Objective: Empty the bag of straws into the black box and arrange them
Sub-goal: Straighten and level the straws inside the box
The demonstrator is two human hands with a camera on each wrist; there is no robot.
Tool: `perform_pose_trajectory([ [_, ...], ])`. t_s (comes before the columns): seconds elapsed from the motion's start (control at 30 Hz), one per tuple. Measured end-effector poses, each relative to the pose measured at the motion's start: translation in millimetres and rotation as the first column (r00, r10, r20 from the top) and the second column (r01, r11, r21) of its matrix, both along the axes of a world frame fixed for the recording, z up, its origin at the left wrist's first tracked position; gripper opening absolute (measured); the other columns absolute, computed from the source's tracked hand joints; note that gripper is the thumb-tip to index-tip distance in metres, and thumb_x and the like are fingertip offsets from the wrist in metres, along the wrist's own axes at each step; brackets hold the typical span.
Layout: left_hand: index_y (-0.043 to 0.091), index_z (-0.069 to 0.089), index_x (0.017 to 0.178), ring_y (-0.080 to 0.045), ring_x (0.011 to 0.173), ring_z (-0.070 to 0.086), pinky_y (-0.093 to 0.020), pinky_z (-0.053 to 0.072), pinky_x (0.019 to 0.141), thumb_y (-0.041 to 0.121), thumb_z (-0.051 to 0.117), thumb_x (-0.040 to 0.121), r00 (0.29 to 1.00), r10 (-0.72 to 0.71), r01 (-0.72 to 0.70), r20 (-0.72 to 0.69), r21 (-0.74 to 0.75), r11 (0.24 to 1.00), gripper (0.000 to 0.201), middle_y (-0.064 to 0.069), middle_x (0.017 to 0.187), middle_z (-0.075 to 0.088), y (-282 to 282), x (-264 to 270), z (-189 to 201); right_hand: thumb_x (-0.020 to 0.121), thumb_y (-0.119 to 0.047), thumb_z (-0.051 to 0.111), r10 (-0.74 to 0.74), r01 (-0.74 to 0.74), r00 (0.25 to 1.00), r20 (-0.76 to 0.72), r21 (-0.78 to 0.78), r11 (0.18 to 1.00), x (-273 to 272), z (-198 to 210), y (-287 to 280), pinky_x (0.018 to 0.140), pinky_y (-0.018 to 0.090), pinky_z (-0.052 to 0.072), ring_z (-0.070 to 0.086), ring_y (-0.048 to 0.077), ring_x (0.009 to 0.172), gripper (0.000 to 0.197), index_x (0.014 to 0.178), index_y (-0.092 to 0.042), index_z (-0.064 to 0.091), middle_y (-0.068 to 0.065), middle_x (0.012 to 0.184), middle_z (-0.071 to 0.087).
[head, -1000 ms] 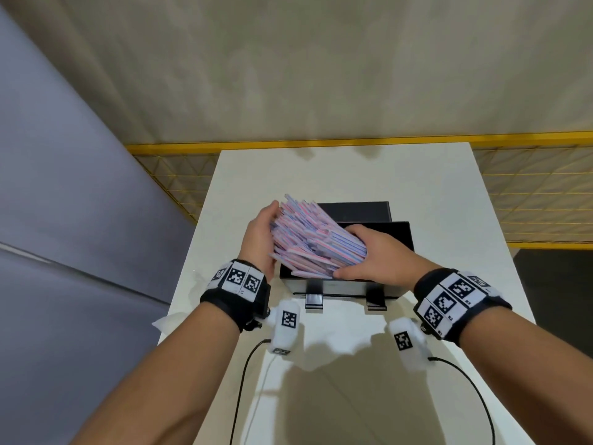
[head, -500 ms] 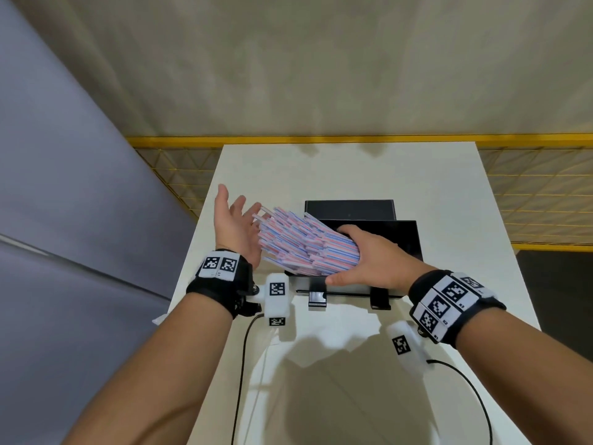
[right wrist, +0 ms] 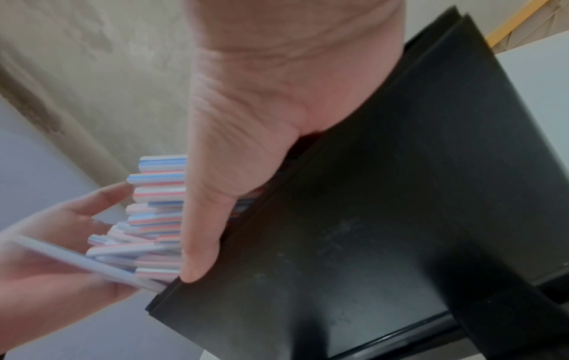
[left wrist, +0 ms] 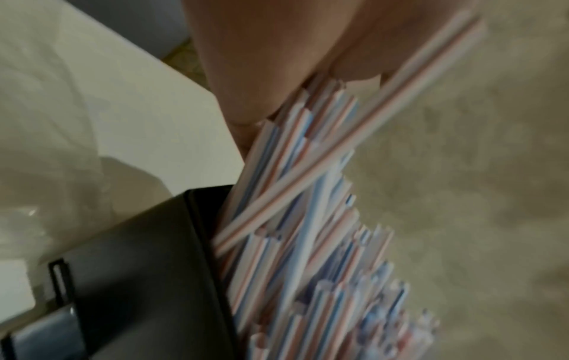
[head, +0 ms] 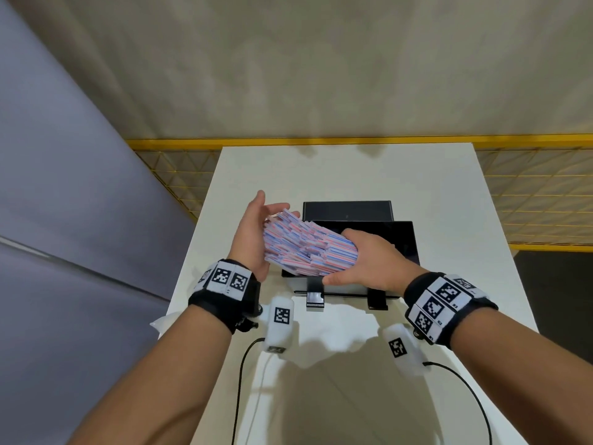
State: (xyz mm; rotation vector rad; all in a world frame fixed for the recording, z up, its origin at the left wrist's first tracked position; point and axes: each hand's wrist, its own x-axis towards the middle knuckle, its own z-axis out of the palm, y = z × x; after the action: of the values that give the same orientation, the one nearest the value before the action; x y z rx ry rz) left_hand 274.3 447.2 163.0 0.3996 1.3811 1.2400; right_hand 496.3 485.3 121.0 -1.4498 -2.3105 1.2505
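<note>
A thick bundle of red, white and blue striped straws [head: 305,248] sticks out leftward from the black box [head: 401,242] on the white table [head: 353,175]. My right hand [head: 362,261] grips the bundle at the box's left end, thumb in front and fingers over the top. With fingers straight, my left hand [head: 253,232] lies flat against the straws' free ends. The left wrist view shows the straws [left wrist: 292,219] slanting out of the box [left wrist: 147,268], one lying crosswise. In the right wrist view my right hand [right wrist: 261,121] covers the straws [right wrist: 157,207] above the box [right wrist: 385,219].
A crumpled clear plastic bag [head: 160,322] lies at the table's left edge, near my left wrist. The box's raised black lid [head: 348,211] stands behind it. Yellow mesh fencing [head: 529,194] runs behind and beside the table. Cables trail from both wrists.
My left hand pulled away from the straw ends half a second ago and has come back flat against them. The right hand has kept its hold on the bundle.
</note>
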Motion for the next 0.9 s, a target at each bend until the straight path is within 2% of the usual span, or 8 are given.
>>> perform_pose_trajectory([
  [0.13, 0.013, 0.061, 0.116, -0.042, 0.116, 0.067, -0.053, 0.050, 0.105, 0.055, 0.049, 0.100, 0.994, -0.034, 0.038, 0.106, -0.031, 0.999, 0.046, -0.024, 0.127, 0.069, 0.1, -2.5, 3.0, 0.056, -0.059, 0.092, -0.001, 0.000, 1.000, -0.020, -0.014, 1.000, -2.4, 0.3, 0.9, 0.083, 0.034, 0.057, 0.066, 0.008, 0.090, 0.063, 0.101, -0.031, 0.058, -0.010, 0.096, 0.069],
  [0.2, 0.014, 0.059, 0.115, -0.033, 0.096, 0.074, -0.045, 0.056, 0.090, 0.050, 0.056, 0.098, 0.990, -0.083, 0.092, 0.116, -0.076, 0.993, 0.040, -0.014, 0.107, 0.073, 1.8, 1.6, 5.5, 0.055, -0.057, 0.092, 0.012, -0.012, 0.999, -0.039, -0.018, 1.000, -4.3, 1.3, 1.9, 0.088, 0.036, 0.057, 0.067, 0.008, 0.094, 0.074, 0.115, -0.036, 0.056, -0.012, 0.102, 0.071],
  [0.27, 0.013, 0.054, 0.112, -0.031, 0.090, 0.072, -0.044, 0.055, 0.089, 0.049, 0.061, 0.095, 0.969, -0.161, 0.182, 0.189, -0.098, 0.978, 0.041, -0.011, 0.094, 0.070, 2.5, 3.0, 5.4, 0.054, -0.055, 0.093, 0.025, -0.025, 0.998, -0.060, -0.004, 1.000, -6.0, 2.2, 1.9, 0.093, 0.037, 0.056, 0.067, 0.008, 0.099, 0.088, 0.129, -0.040, 0.050, -0.013, 0.108, 0.071],
  [0.37, 0.013, 0.055, 0.122, -0.040, 0.113, 0.068, -0.051, 0.047, 0.108, 0.053, 0.062, 0.091, 0.946, -0.163, 0.198, 0.281, -0.104, 0.975, 0.051, -0.019, 0.113, 0.071, 2.7, -0.5, 2.9, 0.056, -0.051, 0.094, 0.022, -0.023, 0.996, -0.088, -0.014, 1.000, -4.7, 2.1, 0.2, 0.094, 0.037, 0.056, 0.067, 0.005, 0.100, 0.079, 0.124, -0.039, 0.056, -0.015, 0.108, 0.071],
  [0.47, -0.003, 0.055, 0.138, -0.046, 0.130, 0.056, -0.056, 0.039, 0.115, 0.061, 0.054, 0.091, 0.892, -0.083, 0.115, 0.445, -0.047, 0.992, 0.080, -0.028, 0.138, 0.060, -6.6, -1.2, 1.0, 0.057, -0.051, 0.094, 0.009, -0.011, 0.995, -0.101, -0.023, 1.000, -3.3, 2.5, -1.9, 0.093, 0.035, 0.056, 0.067, 0.003, 0.098, 0.072, 0.119, -0.038, 0.059, -0.015, 0.105, 0.072],
  [0.63, 0.005, 0.053, 0.144, -0.047, 0.134, 0.052, -0.062, 0.031, 0.116, 0.079, 0.048, 0.084, 0.764, -0.052, 0.084, 0.643, -0.020, 0.996, 0.096, -0.029, 0.142, 0.057, -15.8, -0.3, -2.7, 0.057, -0.049, 0.095, -0.001, -0.002, 0.994, -0.110, -0.029, 1.000, -2.8, 2.7, -2.9, 0.092, 0.032, 0.056, 0.067, 0.002, 0.098, 0.074, 0.120, -0.036, 0.059, -0.016, 0.105, 0.072],
  [0.8, 0.008, 0.055, 0.143, -0.045, 0.129, 0.057, -0.059, 0.043, 0.105, 0.083, 0.045, 0.083, 0.799, -0.098, 0.163, 0.593, -0.057, 0.985, 0.096, -0.029, 0.135, 0.062, -6.9, 10.3, 11.0, 0.057, -0.047, 0.097, 0.006, -0.010, 0.995, -0.100, -0.035, 0.999, -4.5, 7.1, -0.5, 0.090, 0.026, 0.054, 0.067, -0.001, 0.097, 0.078, 0.124, -0.036, 0.058, -0.016, 0.107, 0.072],
  [0.9, 0.006, 0.058, 0.138, -0.044, 0.125, 0.059, -0.058, 0.045, 0.101, 0.082, 0.046, 0.084, 0.800, -0.074, 0.130, 0.595, -0.053, 0.990, 0.094, -0.030, 0.132, 0.064, -5.0, 13.7, 15.4, 0.059, -0.046, 0.096, 0.015, -0.018, 0.994, -0.112, -0.020, 1.000, -6.6, 11.1, 0.7, 0.093, 0.031, 0.055, 0.068, 0.003, 0.098, 0.076, 0.123, -0.035, 0.057, -0.015, 0.107, 0.072],
])
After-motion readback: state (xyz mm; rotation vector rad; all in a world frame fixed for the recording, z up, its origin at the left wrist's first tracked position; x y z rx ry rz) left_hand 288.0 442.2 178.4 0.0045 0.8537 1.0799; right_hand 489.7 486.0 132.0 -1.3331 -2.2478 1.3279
